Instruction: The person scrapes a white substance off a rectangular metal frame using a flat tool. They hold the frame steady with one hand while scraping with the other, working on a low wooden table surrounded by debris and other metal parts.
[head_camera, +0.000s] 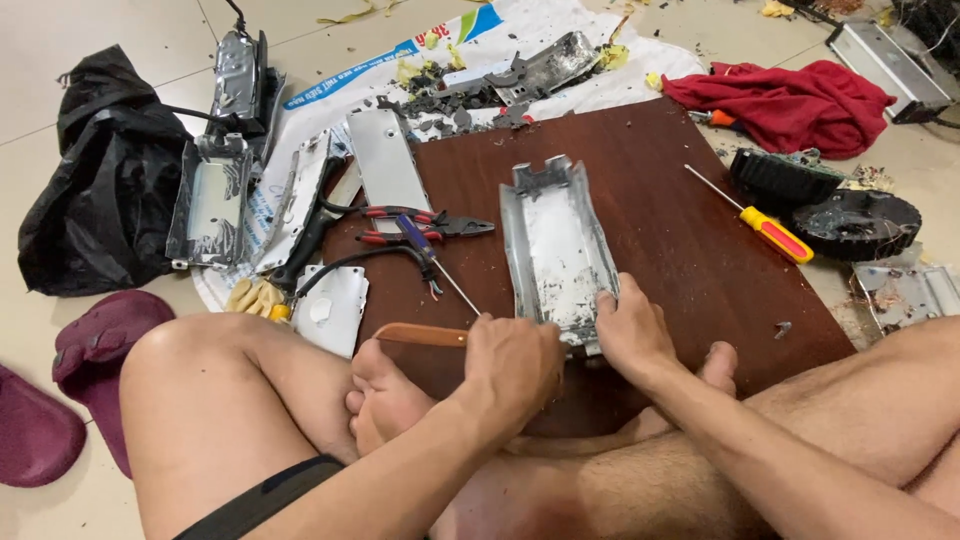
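Note:
A long silver metal housing (556, 245), open side up and smeared with white residue, lies on a dark brown wooden board (690, 250). My left hand (512, 365) is closed around a tool with an orange-brown handle (420, 335) right at the housing's near left corner. My right hand (632, 330) grips the housing's near right edge. A blue-handled screwdriver (432, 252) and red-handled pliers (420, 222) lie just left of the housing.
A yellow-and-red screwdriver (770, 232) lies on the board's right. More metal housings (210, 200) and plates (385, 160) lie to the left on a white sack. A red cloth (790, 100), black round parts (855, 220), a black bag (100, 190) and maroon slippers (95, 345) surround me.

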